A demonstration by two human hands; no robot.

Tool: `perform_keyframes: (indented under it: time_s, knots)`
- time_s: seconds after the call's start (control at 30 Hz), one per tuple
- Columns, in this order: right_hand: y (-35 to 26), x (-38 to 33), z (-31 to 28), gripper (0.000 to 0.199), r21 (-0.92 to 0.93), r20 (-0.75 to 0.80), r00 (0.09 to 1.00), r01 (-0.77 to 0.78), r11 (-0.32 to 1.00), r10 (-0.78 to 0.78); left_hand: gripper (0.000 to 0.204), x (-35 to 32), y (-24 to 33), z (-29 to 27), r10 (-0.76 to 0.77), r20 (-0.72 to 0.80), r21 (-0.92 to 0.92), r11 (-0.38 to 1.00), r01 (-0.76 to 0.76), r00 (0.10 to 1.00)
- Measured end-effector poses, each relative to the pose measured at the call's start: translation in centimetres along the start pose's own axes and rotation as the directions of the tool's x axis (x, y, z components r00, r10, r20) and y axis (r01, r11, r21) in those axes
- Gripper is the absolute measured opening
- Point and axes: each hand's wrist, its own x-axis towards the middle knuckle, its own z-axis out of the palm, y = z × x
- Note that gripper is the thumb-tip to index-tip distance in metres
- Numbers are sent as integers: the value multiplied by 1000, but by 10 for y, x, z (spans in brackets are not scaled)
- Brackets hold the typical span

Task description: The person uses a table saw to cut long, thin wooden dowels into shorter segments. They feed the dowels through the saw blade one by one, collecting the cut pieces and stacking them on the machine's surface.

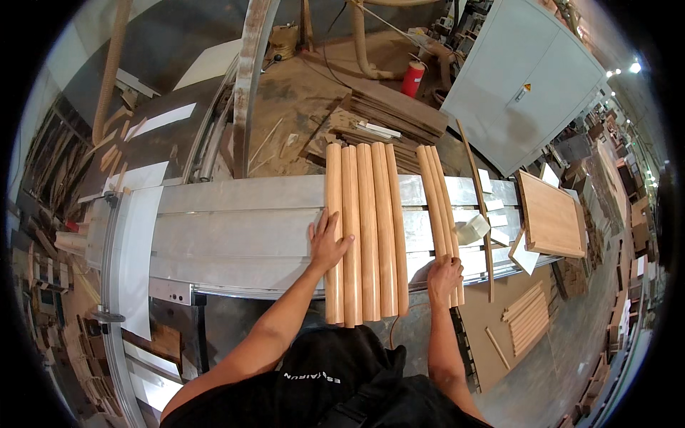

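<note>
Several smooth, light wooden rods [369,235] lie side by side across the metal table, their near ends jutting past its front edge. My left hand [329,244] rests on the leftmost rods with its fingers apart. To the right, beyond a gap, a smaller bundle of slim wooden rods [437,207] slants slightly. My right hand [444,274] is closed around this bundle near its lower end; the fingers partly hide the rods there.
Right of the bundle are a pale block [473,230], a long thin wooden strip [483,214] and a wooden panel [553,212]. More rods lie stacked on a brown board [485,357] at lower right. A grey cabinet [524,78] and red extinguisher [412,78] stand behind the table [235,228].
</note>
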Motion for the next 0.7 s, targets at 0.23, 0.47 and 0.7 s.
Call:
perform_keyframes:
  time_s: [0.23,0.47,0.7]
  knots:
    - [-9,-7,8,28,136,2,995,95,986,-96,82,0,-2,0,-11,11,19,1000,11,1000]
    - [-15,-25,24,32,332,11,981,177,927,-192,81,-2,-4,3,7,-12,16,1000,-6,1000]
    - [-33,-22,8,32,221,104,984,122,968,-147,80,0,0,0,-37,4,7,999,37,999]
